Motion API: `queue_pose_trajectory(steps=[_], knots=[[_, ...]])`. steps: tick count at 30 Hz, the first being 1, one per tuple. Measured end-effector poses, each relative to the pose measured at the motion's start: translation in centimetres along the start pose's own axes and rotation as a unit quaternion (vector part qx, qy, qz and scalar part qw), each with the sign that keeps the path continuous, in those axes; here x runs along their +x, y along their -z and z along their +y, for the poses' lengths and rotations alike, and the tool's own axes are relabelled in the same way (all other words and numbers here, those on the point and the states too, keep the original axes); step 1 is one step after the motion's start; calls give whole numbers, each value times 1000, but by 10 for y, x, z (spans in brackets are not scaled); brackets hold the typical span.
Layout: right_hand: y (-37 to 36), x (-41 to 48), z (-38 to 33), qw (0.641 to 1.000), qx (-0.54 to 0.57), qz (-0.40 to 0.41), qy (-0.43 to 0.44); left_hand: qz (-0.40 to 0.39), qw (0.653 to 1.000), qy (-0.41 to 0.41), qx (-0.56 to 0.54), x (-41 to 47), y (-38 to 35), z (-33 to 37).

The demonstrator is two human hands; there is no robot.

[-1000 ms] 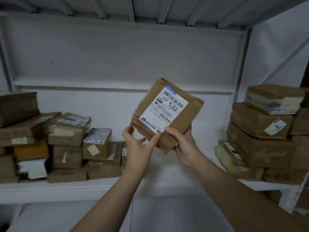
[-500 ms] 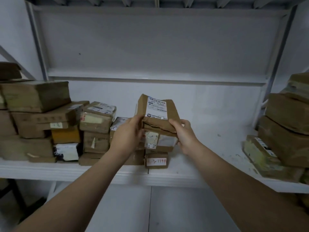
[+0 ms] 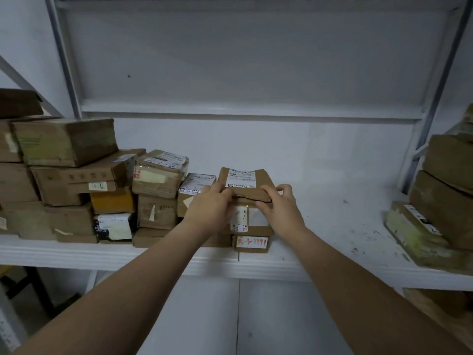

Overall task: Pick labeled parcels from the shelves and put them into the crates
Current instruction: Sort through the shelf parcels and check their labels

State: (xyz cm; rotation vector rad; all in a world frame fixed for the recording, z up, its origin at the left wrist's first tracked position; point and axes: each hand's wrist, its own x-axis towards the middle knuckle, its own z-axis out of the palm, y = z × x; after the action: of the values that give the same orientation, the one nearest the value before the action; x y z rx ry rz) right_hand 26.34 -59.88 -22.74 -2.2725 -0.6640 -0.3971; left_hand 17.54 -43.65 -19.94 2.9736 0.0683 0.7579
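Near the middle of the shelf's (image 3: 320, 226) front edge, you hold the labeled parcel (image 3: 245, 179) flat over a short stack of parcels (image 3: 249, 226), label up. Whether it rests on the stack cannot be told. Your left hand (image 3: 210, 203) grips its near left edge with curled fingers. Your right hand (image 3: 279, 208) grips its near right corner, fingers curled over the top. Brown boxes (image 3: 76, 175) are piled at the shelf's left end, another pile (image 3: 445, 201) at its right end.
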Motion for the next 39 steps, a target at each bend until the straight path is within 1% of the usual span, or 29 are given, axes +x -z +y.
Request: queue_pose_trajectory(steps=[2,4,6,10,13,15,18,21,24,30,34,37,39], knots=[[7,-1,2,998,-63,-23,12,8,1000,-10,23,-1,-1,2],[16,-1,2,993,-100,-56,24,12,999,-20,37,-1,-1,3],[27,-3,0,989,-126,-68,33,17,998,-30,46,1,2,5],[65,-12,-4,982,-177,-28,62,47,994,-75,63,8,13,21],[103,-25,1,973,-216,12,81,96,982,-146,67,15,23,44],[129,-36,7,966,-243,41,83,108,975,-184,67,22,27,64],[168,-55,21,956,-268,88,76,104,970,-220,13,33,27,106],[208,-77,39,943,-295,142,58,120,961,-241,-58,41,25,154],[253,-97,56,926,-341,162,17,131,945,-271,-129,48,26,207],[335,-133,95,901,-374,213,-53,131,917,-314,-210,70,29,311],[379,-137,116,885,-401,226,-64,127,914,-312,-225,100,29,374],[407,-127,131,868,-434,239,-48,139,924,-295,-199,131,33,414],[421,-119,141,863,-443,242,-37,148,933,-285,-161,151,37,436]])
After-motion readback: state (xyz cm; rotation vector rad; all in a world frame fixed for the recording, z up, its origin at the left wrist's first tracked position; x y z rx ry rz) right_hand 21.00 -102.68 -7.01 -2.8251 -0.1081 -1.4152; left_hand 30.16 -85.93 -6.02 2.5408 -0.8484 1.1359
